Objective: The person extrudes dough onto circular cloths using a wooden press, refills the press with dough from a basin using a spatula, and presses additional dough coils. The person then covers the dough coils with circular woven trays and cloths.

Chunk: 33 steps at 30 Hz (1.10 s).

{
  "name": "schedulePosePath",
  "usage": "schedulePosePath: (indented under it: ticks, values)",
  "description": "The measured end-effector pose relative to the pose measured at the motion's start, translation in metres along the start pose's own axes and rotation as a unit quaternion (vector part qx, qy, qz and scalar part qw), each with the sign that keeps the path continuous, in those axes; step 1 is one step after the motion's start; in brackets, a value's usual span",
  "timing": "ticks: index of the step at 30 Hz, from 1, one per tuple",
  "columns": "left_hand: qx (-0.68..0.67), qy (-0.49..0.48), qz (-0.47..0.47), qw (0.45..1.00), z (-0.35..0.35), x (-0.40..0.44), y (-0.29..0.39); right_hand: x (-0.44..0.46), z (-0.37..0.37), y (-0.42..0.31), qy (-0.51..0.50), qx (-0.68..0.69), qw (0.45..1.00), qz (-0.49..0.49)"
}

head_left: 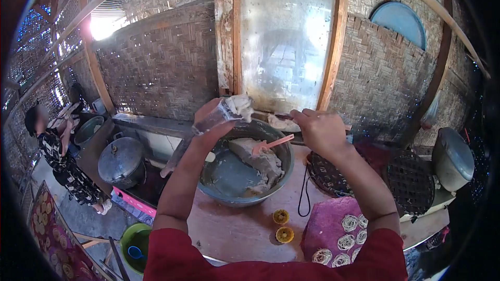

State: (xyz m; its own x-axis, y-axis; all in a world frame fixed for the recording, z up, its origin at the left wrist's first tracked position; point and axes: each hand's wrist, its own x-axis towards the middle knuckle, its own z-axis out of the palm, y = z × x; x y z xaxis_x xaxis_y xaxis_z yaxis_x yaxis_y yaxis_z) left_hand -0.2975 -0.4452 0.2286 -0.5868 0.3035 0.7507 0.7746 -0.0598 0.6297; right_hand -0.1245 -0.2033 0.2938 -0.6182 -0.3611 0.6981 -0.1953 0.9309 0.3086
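My left hand (209, 134) is wrapped around a clear-looking cylinder (212, 122), tilted over the basin's back left rim. Pale sticky dough (239, 105) bulges from its upper right end. To the right, my right hand (322, 131) is closed around the handle of a utensil with a lump of dough (283, 123) at its end; whether it is a spoon or a spatula I cannot tell. Below both hands stands a wide grey basin (224, 198). A large mass of dough (260, 162) lies against its right side, with a pink plastic scoop (271, 143) resting on it.
Two small yellow moulds (284, 234) sit before the basin. Right of them, noodle-like nests (346, 243) lie on a purple cloth (327, 221), behind which are dark round woven trays (409, 182). A lidded pot (122, 161) stands left. A person (62, 156) stands far left.
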Motion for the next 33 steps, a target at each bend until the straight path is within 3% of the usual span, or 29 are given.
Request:
schedulePosePath:
  ticks: [2,4,5,8,10,12,15,18,20,21,24,26,27,28,30,31,33]
  values:
    - [0.237,-0.006,0.087,0.968,0.007,-0.003,0.033,0.008,-0.009,0.002,-0.028,-0.013,1.0,-0.003]
    - [0.288,-0.05,0.069,0.954,0.023,-0.003,0.048,0.016,-0.011,-0.002,-0.03,0.007,0.996,-0.088]
    - [0.337,-0.093,0.048,0.936,0.029,-0.004,0.051,0.017,-0.008,-0.008,-0.032,0.008,0.996,-0.085]
    - [0.369,-0.139,0.05,0.918,0.034,-0.004,0.047,0.015,-0.001,-0.021,-0.115,-0.045,0.981,-0.148]
    - [0.364,-0.126,0.061,0.921,0.027,-0.006,0.039,0.01,0.0,-0.02,-0.057,-0.028,0.985,-0.163]
    - [0.28,-0.053,0.079,0.955,0.016,-0.007,0.025,0.007,-0.017,-0.007,-0.064,-0.038,0.987,-0.14]
    - [0.355,-0.028,0.055,0.933,0.003,-0.001,0.021,0.017,-0.04,0.008,-0.063,-0.041,0.992,-0.103]
    - [0.298,-0.073,0.076,0.949,0.018,-0.005,0.031,0.021,-0.024,0.006,-0.069,-0.021,0.993,-0.098]
    - [0.304,-0.065,0.086,0.947,0.029,-0.009,0.043,0.024,0.0,0.001,-0.021,0.036,0.985,-0.166]
    - [0.323,-0.085,0.086,0.939,0.03,-0.01,0.042,0.024,-0.001,-0.012,-0.106,-0.039,0.98,-0.163]
    - [0.385,-0.154,0.039,0.909,0.026,-0.01,0.049,0.01,0.006,-0.022,-0.071,-0.037,0.985,-0.154]
    - [0.169,-0.044,0.104,0.979,0.018,-0.015,0.059,0.003,-0.009,-0.013,-0.039,-0.014,0.991,-0.128]
    - [0.172,-0.04,0.106,0.979,0.012,-0.013,0.052,0.0,-0.019,-0.007,-0.009,0.011,0.995,-0.102]
    - [0.101,0.001,0.071,0.992,0.004,-0.012,0.037,-0.002,-0.028,-0.001,-0.006,0.012,0.994,-0.104]
    - [0.029,0.046,0.038,0.998,-0.003,-0.003,0.002,-0.003,-0.042,0.012,-0.004,-0.044,0.999,-0.008]
    - [-0.09,0.043,-0.016,0.995,-0.002,0.008,-0.002,0.0,-0.037,0.014,0.009,-0.06,0.998,-0.02]
    - [0.055,0.028,0.059,0.996,0.0,0.005,0.011,0.002,-0.033,0.006,0.013,-0.056,0.998,-0.03]
